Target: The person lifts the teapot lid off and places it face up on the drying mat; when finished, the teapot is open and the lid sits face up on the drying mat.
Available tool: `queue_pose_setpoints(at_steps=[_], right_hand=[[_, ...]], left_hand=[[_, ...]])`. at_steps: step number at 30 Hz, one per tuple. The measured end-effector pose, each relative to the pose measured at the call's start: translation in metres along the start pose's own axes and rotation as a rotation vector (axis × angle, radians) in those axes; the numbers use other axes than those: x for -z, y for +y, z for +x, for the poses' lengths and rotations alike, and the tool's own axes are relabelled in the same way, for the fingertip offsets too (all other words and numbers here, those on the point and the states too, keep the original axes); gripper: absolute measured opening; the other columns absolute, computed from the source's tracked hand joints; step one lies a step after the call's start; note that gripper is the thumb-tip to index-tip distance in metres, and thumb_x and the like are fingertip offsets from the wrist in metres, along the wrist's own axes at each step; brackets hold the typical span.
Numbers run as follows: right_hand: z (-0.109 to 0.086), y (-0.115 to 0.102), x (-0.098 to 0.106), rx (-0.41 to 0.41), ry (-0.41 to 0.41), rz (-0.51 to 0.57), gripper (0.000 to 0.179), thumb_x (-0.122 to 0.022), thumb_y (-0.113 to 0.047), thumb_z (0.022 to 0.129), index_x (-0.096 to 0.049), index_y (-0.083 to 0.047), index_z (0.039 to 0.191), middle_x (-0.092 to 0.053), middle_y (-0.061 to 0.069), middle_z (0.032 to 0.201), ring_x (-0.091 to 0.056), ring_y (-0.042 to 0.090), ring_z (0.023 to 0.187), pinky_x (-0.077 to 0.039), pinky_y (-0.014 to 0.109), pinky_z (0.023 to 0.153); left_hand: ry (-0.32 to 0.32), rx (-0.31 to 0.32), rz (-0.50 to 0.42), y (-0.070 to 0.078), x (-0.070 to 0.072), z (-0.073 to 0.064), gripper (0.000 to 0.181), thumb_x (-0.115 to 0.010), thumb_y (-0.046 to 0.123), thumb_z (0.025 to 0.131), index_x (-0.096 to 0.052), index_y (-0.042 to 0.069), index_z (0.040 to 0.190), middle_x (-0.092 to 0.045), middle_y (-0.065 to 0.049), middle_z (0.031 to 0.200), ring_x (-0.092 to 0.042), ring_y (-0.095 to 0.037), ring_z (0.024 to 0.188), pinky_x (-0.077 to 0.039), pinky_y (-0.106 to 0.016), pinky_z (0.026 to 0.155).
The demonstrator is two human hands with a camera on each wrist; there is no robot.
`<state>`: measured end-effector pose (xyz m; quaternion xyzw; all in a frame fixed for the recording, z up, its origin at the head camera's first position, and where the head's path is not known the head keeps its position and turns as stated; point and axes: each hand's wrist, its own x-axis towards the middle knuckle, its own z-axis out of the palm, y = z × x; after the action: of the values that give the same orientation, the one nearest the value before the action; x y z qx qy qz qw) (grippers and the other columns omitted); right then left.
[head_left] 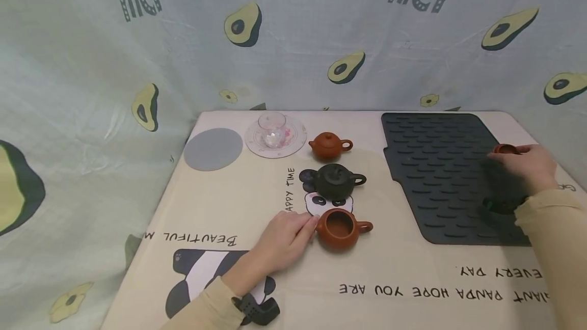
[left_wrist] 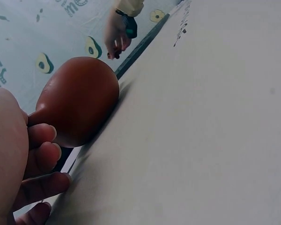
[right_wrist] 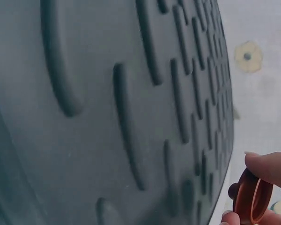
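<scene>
The open pot [left_wrist: 79, 101] looks like smooth clay with a soft sheen, as does the lid [right_wrist: 245, 199]. The black pot [head_left: 334, 183] appears matt. The mat [head_left: 440, 177] resembles dull, ridged rubber. The glass [head_left: 272, 130] is clear and glossy; the curtain [head_left: 298, 29], creased, faintly shiny plastic; the disc [head_left: 213, 149], matt.

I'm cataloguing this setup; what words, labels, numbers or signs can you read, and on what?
"mer", repeated on the backdrop; letters above cut off.
"BEAUTIFUL", tabletop; next letter unclear.
"APPY TIME", tabletop.
"IANT PANDA HOPE YOU ARE", tabletop.
"EVERY DAY.", tabletop.
Unreadable: part-hidden lettering beside the right sleeve; blurred print in the left wrist view.
</scene>
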<state>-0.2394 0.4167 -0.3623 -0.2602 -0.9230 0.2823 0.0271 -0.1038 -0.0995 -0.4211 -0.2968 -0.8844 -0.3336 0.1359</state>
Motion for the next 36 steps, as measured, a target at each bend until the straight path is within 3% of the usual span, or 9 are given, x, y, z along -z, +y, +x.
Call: queue_pose_setpoints(at_steps=[11,18,27,32,36], right_hand=[[0.0,0.012,-0.006,-0.118,0.025,0.0,0.078,-0.057,-0.033,0.099,-0.024,0.016,0.151,-0.03,0.043,0.147,-0.031,0.059,0.133,-0.037,0.064,0.099],[-0.003,0.012,-0.006,-0.092,0.004,0.021,0.078,-0.052,-0.036,0.101,-0.023,0.016,0.151,-0.028,0.044,0.147,-0.037,0.059,0.125,-0.039,0.063,0.098],[0.007,0.012,-0.012,-0.124,0.016,0.148,0.083,-0.05,-0.04,0.1,-0.015,0.009,0.157,-0.019,0.04,0.157,-0.026,0.057,0.141,-0.03,0.066,0.109],[-0.009,-0.014,-0.01,-0.067,0.091,0.085,0.078,-0.05,-0.031,0.097,-0.019,0.009,0.156,-0.017,0.039,0.157,-0.018,0.056,0.144,-0.023,0.065,0.113],[-0.024,-0.04,-0.011,0.053,0.114,0.023,0.07,-0.044,-0.028,0.098,-0.025,0.011,0.154,-0.02,0.041,0.153,-0.017,0.056,0.142,-0.021,0.065,0.111]], left_hand=[[-0.017,-0.003,-0.014,0.002,-0.001,0.0,0.035,-0.049,0.024,0.108,-0.057,0.025,0.073,-0.047,0.017,0.062,-0.05,-0.006,0.062,-0.042,-0.03,0.067],[-0.006,-0.011,-0.011,0.003,0.001,0.001,0.035,-0.05,0.022,0.107,-0.056,0.024,0.072,-0.046,0.016,0.062,-0.049,-0.007,0.061,-0.041,-0.029,0.065],[-0.01,-0.012,-0.013,0.003,0.003,0.002,0.035,-0.05,0.022,0.107,-0.057,0.024,0.073,-0.048,0.016,0.063,-0.051,-0.006,0.062,-0.041,-0.029,0.066],[-0.009,-0.012,-0.019,0.002,0.003,0.003,0.035,-0.049,0.021,0.107,-0.057,0.023,0.073,-0.049,0.016,0.062,-0.051,-0.006,0.061,-0.042,-0.029,0.066],[-0.022,0.003,-0.033,0.002,0.004,0.003,0.036,-0.048,0.021,0.108,-0.057,0.023,0.073,-0.049,0.017,0.062,-0.05,-0.004,0.059,-0.041,-0.025,0.062]])
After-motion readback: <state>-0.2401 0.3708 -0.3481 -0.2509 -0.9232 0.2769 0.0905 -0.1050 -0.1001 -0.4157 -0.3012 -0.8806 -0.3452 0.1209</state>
